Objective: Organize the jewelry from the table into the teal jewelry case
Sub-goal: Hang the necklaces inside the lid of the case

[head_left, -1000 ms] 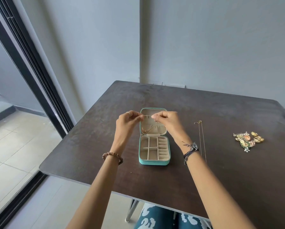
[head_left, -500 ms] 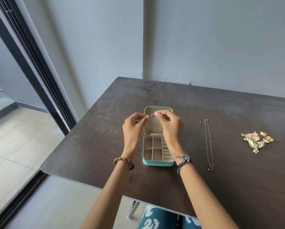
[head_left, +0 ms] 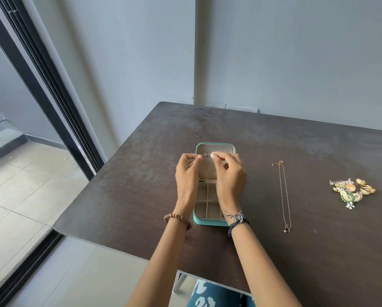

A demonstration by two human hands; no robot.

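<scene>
The teal jewelry case [head_left: 207, 222] lies open on the dark table [head_left: 274, 251], its beige lid flat at the far side and its divided tray near me. My left hand [head_left: 188, 173] and my right hand [head_left: 230, 173] hover over the lid. Both pinch a thin chain [head_left: 206, 154] stretched between their fingertips. A small gold piece [head_left: 204, 177] shows at the lid's lower edge. A gold necklace [head_left: 284, 196] lies straight on the table right of the case. A pile of gold and green earrings [head_left: 353, 191] sits further right.
The table's left edge drops to a tiled floor beside a dark sliding door frame [head_left: 41, 96]. A grey wall stands behind the table. A metal table leg [head_left: 179, 282] and blue patterned cloth [head_left: 212, 295] show below the front edge.
My hands have drawn closer together above the case's lid, still pinching the chain. The camera has shifted, so the table appears lower and more to the right.
</scene>
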